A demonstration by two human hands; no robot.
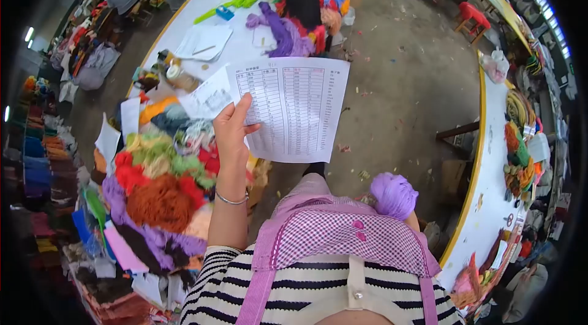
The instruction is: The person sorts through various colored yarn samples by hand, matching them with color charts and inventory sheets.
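Left hand (pixel 233 126) pinches the sheet (pixel 294 107), fingers clamped on its edge; right hand hidden behind purple yarn (pixel 393 195).

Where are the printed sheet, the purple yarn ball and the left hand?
printed sheet (pixel 294 104): head view, middle of the table print.
purple yarn ball (pixel 393 195): head view, top of the ball.
left hand (pixel 233 126): head view, back of hand.

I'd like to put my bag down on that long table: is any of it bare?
Little: a white patch of the table lies between the loose papers and the purple yarn. Nearer the left hand, heaped yarn crowds it.
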